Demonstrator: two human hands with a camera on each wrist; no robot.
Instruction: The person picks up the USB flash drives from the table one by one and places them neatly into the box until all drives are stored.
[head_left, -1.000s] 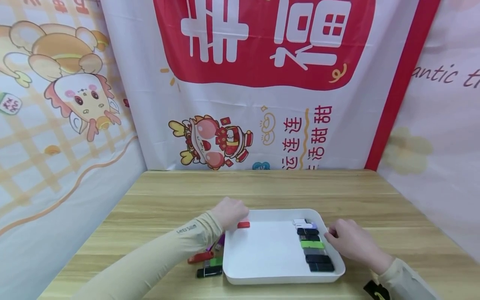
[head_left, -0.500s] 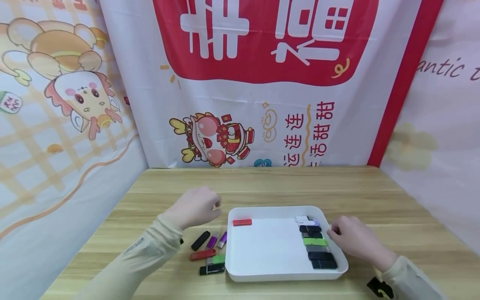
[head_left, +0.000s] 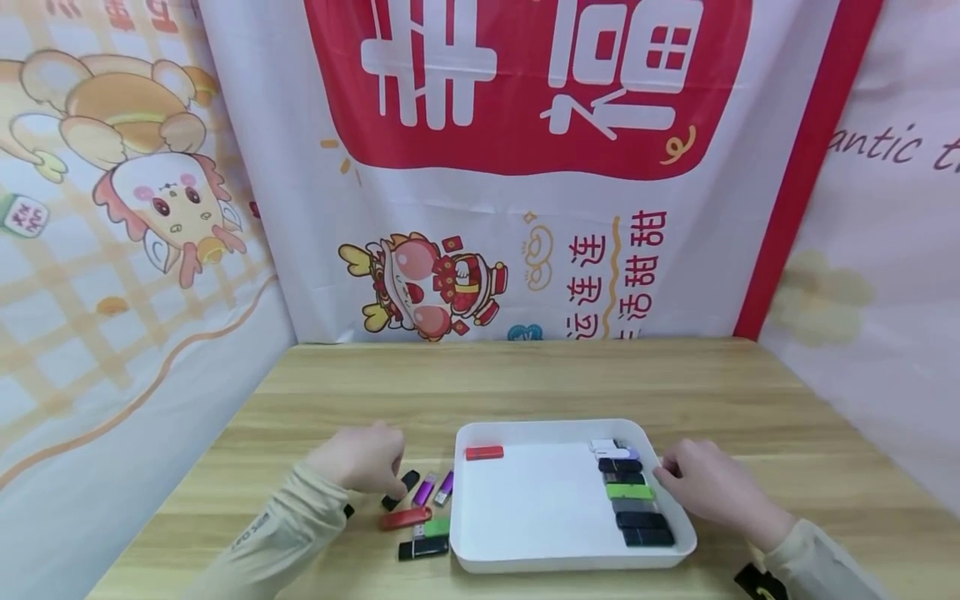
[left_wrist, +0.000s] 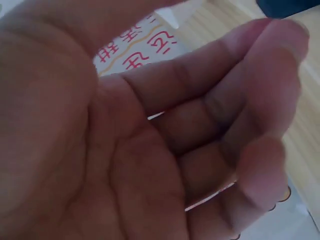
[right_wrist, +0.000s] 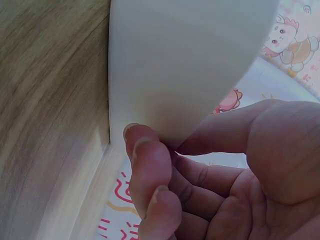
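Six USB sticks lie loose on the worktop (head_left: 525,379), just left of a white tray (head_left: 551,562) that sits well away from the far edge. The left hand (head_left: 366,457) is poised over the farther black stick (head_left: 409,481), its thumb and fingers bent and apart, nothing visible between them; I can't tell whether a fingertip touches the stick. Right of that, two purple sticks (head_left: 424,489) lie side by side. Toward the near edge come a red stick (head_left: 405,517), a green stick (head_left: 437,527) and another black stick (head_left: 423,547), which reaches close to the tray wall.

The right hand (head_left: 703,483) pinches the tray's right wall, thumb on one side and bent fingers against the outer face. Inside the tray, one red piece (head_left: 484,452) lies alone in its far left corner. A column of sticks runs down the right wall: pale ones (head_left: 609,451) at the far end, then dark, bright green (head_left: 630,491) and grey (head_left: 633,505), with two dark ones (head_left: 645,528) nearest the worktop's near side.
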